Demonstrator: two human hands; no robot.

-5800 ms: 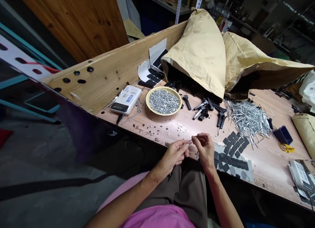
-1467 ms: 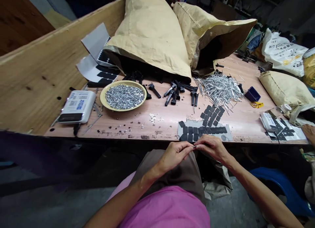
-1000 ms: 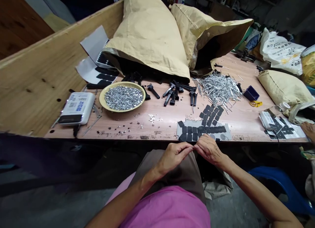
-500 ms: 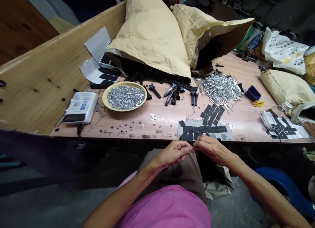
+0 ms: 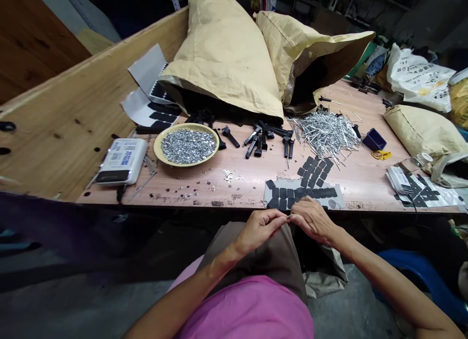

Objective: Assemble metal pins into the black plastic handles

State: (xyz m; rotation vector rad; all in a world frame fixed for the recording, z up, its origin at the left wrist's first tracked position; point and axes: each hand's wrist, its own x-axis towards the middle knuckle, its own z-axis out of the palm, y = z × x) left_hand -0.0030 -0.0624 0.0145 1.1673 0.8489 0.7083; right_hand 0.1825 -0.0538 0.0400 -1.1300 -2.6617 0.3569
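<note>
My left hand (image 5: 262,228) and my right hand (image 5: 312,219) meet fingertip to fingertip above my lap, just off the table's front edge. Both are closed in a pinch around something small that the fingers mostly hide. Right beyond them, black rounded pads (image 5: 288,192) stick in rows on a grey backing sheet (image 5: 341,199). Farther back lies a heap of thin metal pins (image 5: 325,134). Several black plastic parts (image 5: 260,136) are left of that heap. A yellow bowl (image 5: 159,156) holds many small metal washers (image 5: 188,146), and a few loose washers (image 5: 228,175) lie in front.
Two large paper sacks (image 5: 226,51) lie open-mouthed at the back. A white box-shaped device (image 5: 124,158) stands by the wooden side board (image 5: 73,124). To the right are a small dark blue tray (image 5: 374,139), a yellow band (image 5: 381,155) and another white device (image 5: 399,179).
The fingers of my right hand have curled and turned inward against my left fingertips. The view has shifted very slightly; the things on the table lie as before.
</note>
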